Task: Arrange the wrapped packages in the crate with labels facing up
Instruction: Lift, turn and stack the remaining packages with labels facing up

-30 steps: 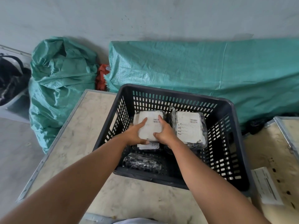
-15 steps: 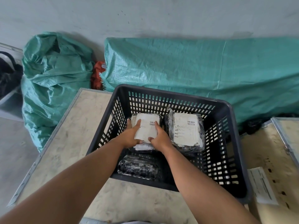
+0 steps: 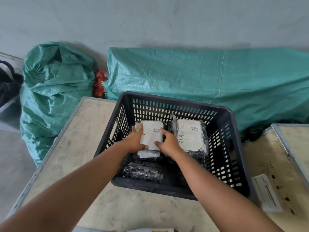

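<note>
A black slotted crate (image 3: 234,131) stands on the table. Inside at the back left lies a wrapped package (image 3: 152,133) with its white label up, resting on another labelled package (image 3: 148,154). My left hand (image 3: 136,139) grips its left edge and my right hand (image 3: 167,142) grips its right edge. To the right lies a second labelled package (image 3: 189,136), label up. Near the crate's front wall lies a dark wrapped package (image 3: 143,172) with no label showing.
The crate sits on a pale table (image 3: 78,131) with a metal edge. A white paper slip (image 3: 267,193) lies on the table to the right. Green woven sacks (image 3: 55,91) and a green tarp (image 3: 200,76) stand behind, against the wall.
Both hands have lowered the labelled package deeper into the crate's back left, onto the package beneath. The camera view has shifted slightly.
</note>
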`<state>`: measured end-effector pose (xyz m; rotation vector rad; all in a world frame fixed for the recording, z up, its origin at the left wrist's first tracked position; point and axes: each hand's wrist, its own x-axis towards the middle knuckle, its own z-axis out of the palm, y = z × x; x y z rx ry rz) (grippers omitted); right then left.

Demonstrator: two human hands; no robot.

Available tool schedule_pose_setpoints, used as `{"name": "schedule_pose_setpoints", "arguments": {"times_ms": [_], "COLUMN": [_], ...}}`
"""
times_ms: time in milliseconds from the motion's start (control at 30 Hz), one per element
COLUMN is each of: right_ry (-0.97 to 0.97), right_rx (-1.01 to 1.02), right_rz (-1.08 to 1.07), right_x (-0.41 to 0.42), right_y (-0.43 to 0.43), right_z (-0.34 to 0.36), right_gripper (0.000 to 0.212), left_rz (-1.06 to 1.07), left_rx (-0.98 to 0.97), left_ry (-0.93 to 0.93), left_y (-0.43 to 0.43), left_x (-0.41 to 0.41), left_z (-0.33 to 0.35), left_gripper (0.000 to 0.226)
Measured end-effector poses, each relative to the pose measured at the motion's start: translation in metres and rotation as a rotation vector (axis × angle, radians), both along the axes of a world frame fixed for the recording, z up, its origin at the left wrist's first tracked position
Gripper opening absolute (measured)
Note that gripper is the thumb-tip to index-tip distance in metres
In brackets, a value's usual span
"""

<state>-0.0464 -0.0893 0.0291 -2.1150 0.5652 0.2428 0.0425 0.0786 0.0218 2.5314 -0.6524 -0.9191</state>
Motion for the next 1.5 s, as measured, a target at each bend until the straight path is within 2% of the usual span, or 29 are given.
{"name": "schedule_pose_setpoints", "arguments": {"times_ms": [133, 267, 433, 533, 667, 733, 900, 1033, 1167, 1233, 1500], "right_ry": [-0.052, -0.054, 0.170, 0.247, 0.266, 0.233, 0.037, 0.012, 0.055, 0.033, -0.029], "right_rx": [0.122, 0.208, 0.265, 0.238, 0.187, 0.176, 0.182, 0.130, 0.212, 0.210, 0.059], "right_rz": [0.044, 0.044, 0.233, 0.400, 0.564, 0.549, 0.342, 0.370, 0.392, 0.424, 0.461], "right_x": [-0.021, -0.050, -0.065, -0.066, -0.063, -0.061, -0.057, -0.053, -0.051, -0.052, -0.052], "right_y": [-0.016, -0.025, -0.018, -0.012, -0.007, -0.009, -0.021, -0.019, -0.019, -0.017, -0.013], "right_z": [0.016, 0.019, 0.017, 0.017, 0.014, 0.012, 0.005, 0.004, 0.002, 0.002, 0.009], "right_gripper": [0.068, 0.045, 0.029, 0.033, 0.038, 0.038, 0.046, 0.040, 0.052, 0.051, 0.044], "left_rz": [-0.144, -0.223, -0.355, -0.400, -0.463, -0.462, -0.248, -0.250, -0.249, -0.249, -0.207], "left_rx": [-0.103, -0.115, -0.066, -0.007, 0.088, 0.105, 0.048, 0.086, 0.093, 0.099, 0.058], "left_ry": [-0.073, 0.014, 0.162, 0.163, 0.083, 0.044, -0.067, -0.078, -0.074, -0.091, -0.084], "left_y": [0.020, 0.047, 0.059, 0.058, 0.054, 0.053, 0.049, 0.049, 0.051, 0.049, 0.049], "left_x": [-0.011, -0.029, -0.045, -0.049, -0.050, -0.051, -0.051, -0.049, -0.047, -0.048, -0.042], "left_z": [0.039, 0.053, 0.042, 0.036, 0.036, 0.035, 0.032, 0.032, 0.031, 0.031, 0.032], "left_gripper": [0.097, 0.080, 0.056, 0.056, 0.068, 0.068, 0.064, 0.085, 0.079, 0.076, 0.071]}}
